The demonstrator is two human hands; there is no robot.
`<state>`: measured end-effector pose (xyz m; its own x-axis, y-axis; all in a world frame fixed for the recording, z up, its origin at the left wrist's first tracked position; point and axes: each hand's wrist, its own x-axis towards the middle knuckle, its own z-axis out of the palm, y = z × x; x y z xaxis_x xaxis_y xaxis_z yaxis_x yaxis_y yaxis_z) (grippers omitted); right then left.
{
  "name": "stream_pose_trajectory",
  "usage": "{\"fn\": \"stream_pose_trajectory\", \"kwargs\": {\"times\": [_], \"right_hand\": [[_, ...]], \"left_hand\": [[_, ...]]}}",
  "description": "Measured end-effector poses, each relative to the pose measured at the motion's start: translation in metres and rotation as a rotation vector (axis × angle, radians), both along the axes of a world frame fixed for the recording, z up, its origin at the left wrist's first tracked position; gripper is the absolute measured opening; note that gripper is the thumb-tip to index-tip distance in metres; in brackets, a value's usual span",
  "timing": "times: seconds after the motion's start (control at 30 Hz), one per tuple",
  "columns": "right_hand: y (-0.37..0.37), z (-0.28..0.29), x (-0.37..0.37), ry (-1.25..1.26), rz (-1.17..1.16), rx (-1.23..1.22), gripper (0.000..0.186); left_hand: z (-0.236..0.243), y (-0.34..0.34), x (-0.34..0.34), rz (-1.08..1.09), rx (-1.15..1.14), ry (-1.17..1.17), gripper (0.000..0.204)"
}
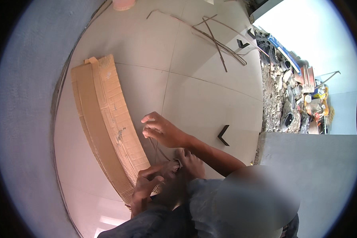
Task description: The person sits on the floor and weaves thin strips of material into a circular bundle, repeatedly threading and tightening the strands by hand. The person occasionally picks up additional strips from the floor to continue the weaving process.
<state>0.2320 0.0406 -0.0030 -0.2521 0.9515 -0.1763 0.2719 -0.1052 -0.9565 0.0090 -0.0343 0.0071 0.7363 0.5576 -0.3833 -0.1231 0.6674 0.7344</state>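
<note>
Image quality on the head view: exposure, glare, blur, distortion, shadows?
Head view: fisheye bends the foot of the left wall; blown-out white above the debris, upper right; glare on the tiled floor, lower left; shadow past the far end of the cardboard; round blur over a person's head, lower right.

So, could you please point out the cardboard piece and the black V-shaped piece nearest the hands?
Cardboard piece [110, 123]: head view, on its middle.
Black V-shaped piece [221, 136]: head view, on the corner where its two sides meet.

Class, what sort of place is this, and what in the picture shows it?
Probably a room under construction or renovation: tiled floor with bent strips lying loose, and rubble beyond its edge.
</note>
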Motion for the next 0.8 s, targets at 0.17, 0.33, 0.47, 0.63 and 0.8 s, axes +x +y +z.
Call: {"fn": "stream_pose_trajectory", "kwargs": {"times": [0.17, 0.33, 0.47, 0.63, 0.8], "right_hand": [[0.003, -0.008, 0.007, -0.088, -0.095, 0.161, 0.03], [0.012, 0.018, 0.018, -0.045, 0.048, 0.11, 0.022], [0.012, 0.048, -0.004, -0.09, 0.301, 0.48, 0.023], [0.014, 0.068, -0.008, -0.142, 0.295, 0.466, 0.032], [0.107, -0.038, 0.162, -0.45, -0.573, 0.447, 0.079]], "left_hand": [[0.004, 0.007, 0.004, 0.079, 0.234, 0.185, 0.048], [0.014, 0.008, 0.011, 0.188, 0.019, 0.158, 0.056], [0.015, 0.01, 0.012, 0.033, -0.056, 0.353, 0.04], [-0.007, -0.001, 0.007, 0.205, 0.16, 0.401, 0.035], [0.02, 0.016, -0.025, 0.276, 0.196, 0.432, 0.045]]}}
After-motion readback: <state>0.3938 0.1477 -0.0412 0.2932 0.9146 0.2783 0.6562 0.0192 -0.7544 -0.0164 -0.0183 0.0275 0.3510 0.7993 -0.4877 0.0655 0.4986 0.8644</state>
